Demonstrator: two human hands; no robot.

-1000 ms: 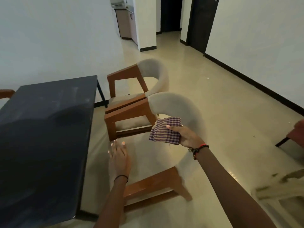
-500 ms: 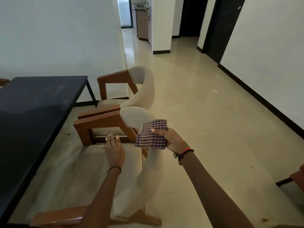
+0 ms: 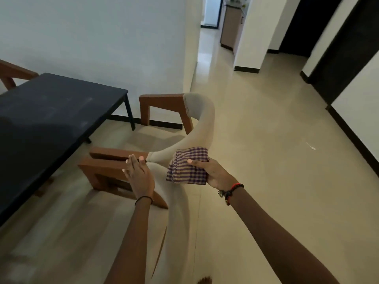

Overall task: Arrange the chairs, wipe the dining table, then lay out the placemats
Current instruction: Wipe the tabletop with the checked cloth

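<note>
Beige upholstery smears into blur across the near chair [image 3: 98, 167], and its front is cut off at the bottom edge. The far chair [image 3: 164, 101] stands just behind it, beside the black dining table [image 3: 51, 111], whose near end runs out of view. The hands are apart. The right hand [image 3: 213, 173] grips a folded purple-checked cloth [image 3: 187, 166] above the backrest. The left hand [image 3: 139, 177], fingers straight, now touches the wooden armrest; half a second ago it lay lower, on the seat.

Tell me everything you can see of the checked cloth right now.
The checked cloth is woven-looking fabric in purple and pale checks, folded into a thick, roughly square pad, layered edges showing on its left. The right hand grips it, thumb across its top face, over the near chair's padded backrest; whether it touches the backrest cannot be told.
</note>
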